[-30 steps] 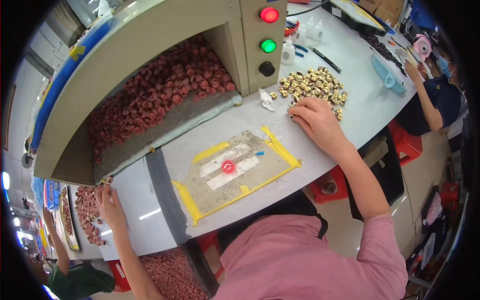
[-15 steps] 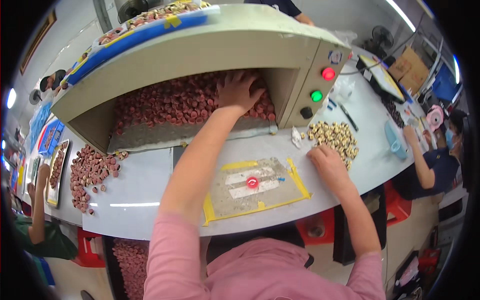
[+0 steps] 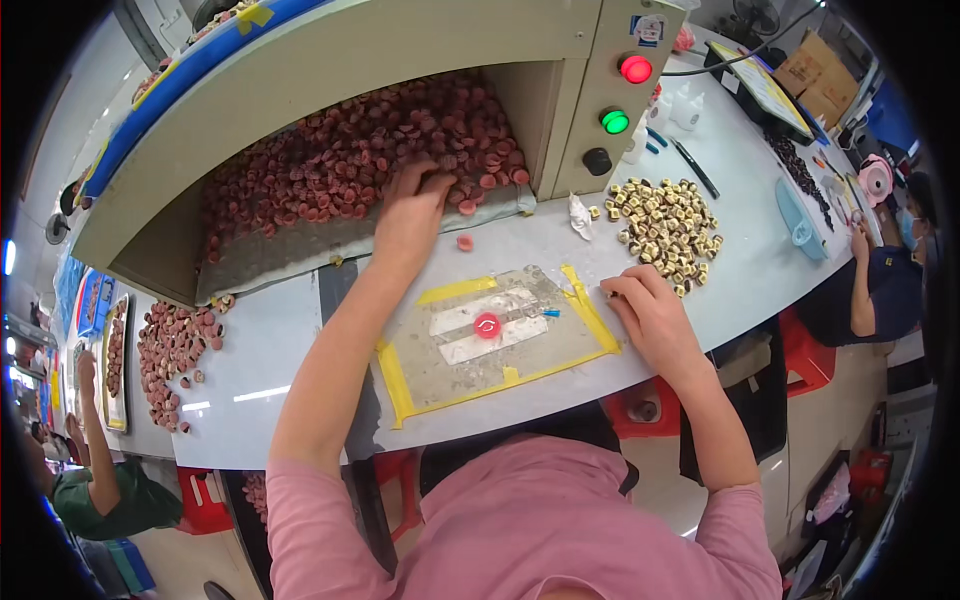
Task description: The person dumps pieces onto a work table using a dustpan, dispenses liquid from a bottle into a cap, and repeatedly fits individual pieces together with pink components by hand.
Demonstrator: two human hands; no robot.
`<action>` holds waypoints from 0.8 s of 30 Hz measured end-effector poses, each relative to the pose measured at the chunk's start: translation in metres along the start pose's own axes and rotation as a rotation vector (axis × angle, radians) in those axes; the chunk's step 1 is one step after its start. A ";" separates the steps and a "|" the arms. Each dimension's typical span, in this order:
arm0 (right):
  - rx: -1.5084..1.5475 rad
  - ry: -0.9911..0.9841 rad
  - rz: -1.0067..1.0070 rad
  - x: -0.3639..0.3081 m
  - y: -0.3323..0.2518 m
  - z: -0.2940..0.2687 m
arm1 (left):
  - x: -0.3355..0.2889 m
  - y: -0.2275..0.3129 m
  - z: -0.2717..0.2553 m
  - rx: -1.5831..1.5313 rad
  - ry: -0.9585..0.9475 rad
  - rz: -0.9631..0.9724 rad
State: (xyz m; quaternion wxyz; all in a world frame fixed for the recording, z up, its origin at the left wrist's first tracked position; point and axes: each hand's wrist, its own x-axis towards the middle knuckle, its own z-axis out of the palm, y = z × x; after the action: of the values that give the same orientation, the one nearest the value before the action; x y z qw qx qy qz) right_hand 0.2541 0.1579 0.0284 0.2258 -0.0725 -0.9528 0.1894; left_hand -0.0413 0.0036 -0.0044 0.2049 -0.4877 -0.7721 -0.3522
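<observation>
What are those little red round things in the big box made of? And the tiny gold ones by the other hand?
The red caps look like matte moulded plastic or rubber: dull, even pinkish-red colour, all one cup shape. The left hand rests on them. The gold pieces beyond the right hand look like shiny metal, maybe brass, since they glint; too small to be sure.

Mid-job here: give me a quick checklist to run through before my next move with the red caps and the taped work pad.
1. Left hand on the red caps at the bin mouth: ok.
2. Cap actually gripped in the left fingers: cannot tell.
3. Stray cap loose on the table, outside the bin: not ok.
4. Taped pad with a red light spot at its centre: ok.
5. Right hand at the pad's right edge, off the light spot: ok.
6. Brass pieces piled near the right hand: ok.
</observation>
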 end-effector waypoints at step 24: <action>-0.039 -0.236 0.131 0.003 -0.011 -0.011 | -0.059 0.077 -0.096 -0.743 -0.477 -0.557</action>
State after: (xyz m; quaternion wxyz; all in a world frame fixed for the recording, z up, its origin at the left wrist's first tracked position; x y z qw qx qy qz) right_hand 0.2558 0.1516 0.0429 0.0978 -0.1161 -0.9695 0.1926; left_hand 0.0512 -0.0824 0.0470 -0.2650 -0.3702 -0.7208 -0.5226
